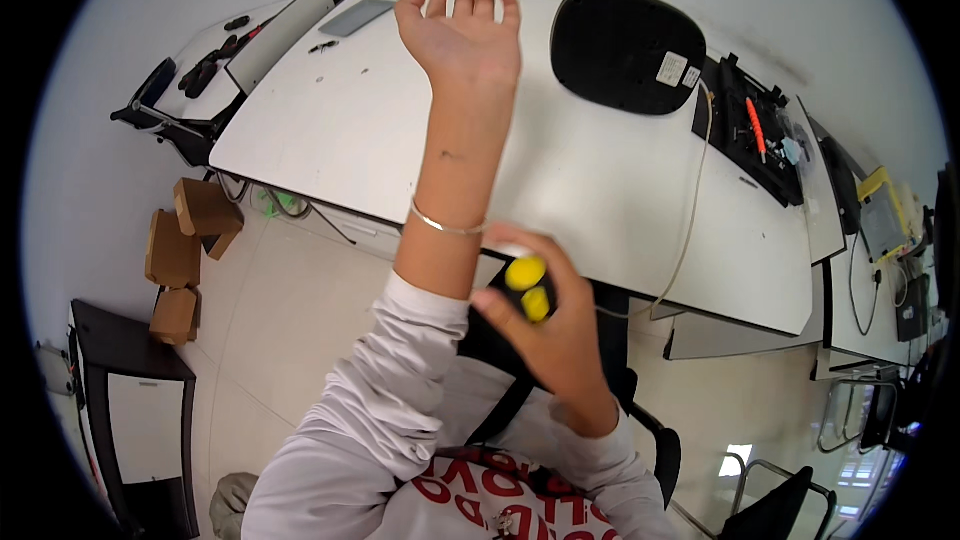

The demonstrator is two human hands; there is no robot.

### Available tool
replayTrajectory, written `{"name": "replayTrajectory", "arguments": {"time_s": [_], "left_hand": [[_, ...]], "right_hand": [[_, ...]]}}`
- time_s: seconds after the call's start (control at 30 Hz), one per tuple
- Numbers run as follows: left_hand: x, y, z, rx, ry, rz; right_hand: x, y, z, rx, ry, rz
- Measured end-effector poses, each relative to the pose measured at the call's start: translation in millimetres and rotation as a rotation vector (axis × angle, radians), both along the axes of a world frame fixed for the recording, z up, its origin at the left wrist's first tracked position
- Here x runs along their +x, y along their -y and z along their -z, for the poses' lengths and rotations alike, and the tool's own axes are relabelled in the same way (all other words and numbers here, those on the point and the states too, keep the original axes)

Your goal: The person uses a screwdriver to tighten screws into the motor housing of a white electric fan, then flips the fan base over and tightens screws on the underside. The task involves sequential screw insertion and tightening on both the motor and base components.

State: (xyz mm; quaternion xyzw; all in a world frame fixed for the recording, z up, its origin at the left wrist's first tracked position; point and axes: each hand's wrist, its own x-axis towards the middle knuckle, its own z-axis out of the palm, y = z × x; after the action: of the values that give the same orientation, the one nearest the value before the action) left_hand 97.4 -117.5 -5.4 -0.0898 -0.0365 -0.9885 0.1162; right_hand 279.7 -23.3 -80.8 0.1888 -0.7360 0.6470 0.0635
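My left hand (461,32) is stretched out palm up above the white desk (370,130), fingers spread, with nothing in it. A thin silver bangle (447,227) circles my left forearm above the pushed-up light sleeve (400,355). Beside that forearm is my right hand (560,325), its thumb and forefinger apart near the bangle and sleeve edge. The other right fingers are partly hidden. Two yellow patches (525,273) show against black between thumb and forefinger; whether they touch the hand I cannot tell.
A black rounded panel (628,50) with a cable stands at the desk's back. Right of it lies a black tool case (735,135) with an orange-handled tool (755,128). A grey flat slab (357,17) is at back left. Cardboard boxes (175,250) and a dark cabinet (140,370) stand left.
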Motion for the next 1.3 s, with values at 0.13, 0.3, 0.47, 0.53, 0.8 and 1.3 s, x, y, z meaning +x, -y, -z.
{"name": "replayTrajectory", "arguments": {"time_s": [0.13,0.3,0.47,0.53,0.8,1.3], "left_hand": [[43.9,-10.1,-11.2,-0.069,-0.153,-0.218],[56.9,-17.9,-12.8,-0.070,-0.093,-0.227],[64.5,-27.9,-2.8,-0.172,-0.199,-0.214],[62.0,-31.0,5.2,-0.271,-0.281,-0.222],[76.9,-27.4,3.3,-0.469,-0.550,0.019],[133.7,-19.6,105.5,-1.162,-0.286,-0.198]], "right_hand": [[-7.7,6.8,8.1,-0.113,0.109,0.011],[-12.2,-5.4,7.0,-0.021,0.223,-0.066],[-9.6,-8.8,5.8,-0.124,0.190,0.046],[-10.1,-15.6,1.9,-0.088,0.194,0.047],[-13.4,-33.1,20.8,0.076,0.180,-0.173],[20.0,-95.5,-25.1,-0.186,-0.669,0.339]]}}
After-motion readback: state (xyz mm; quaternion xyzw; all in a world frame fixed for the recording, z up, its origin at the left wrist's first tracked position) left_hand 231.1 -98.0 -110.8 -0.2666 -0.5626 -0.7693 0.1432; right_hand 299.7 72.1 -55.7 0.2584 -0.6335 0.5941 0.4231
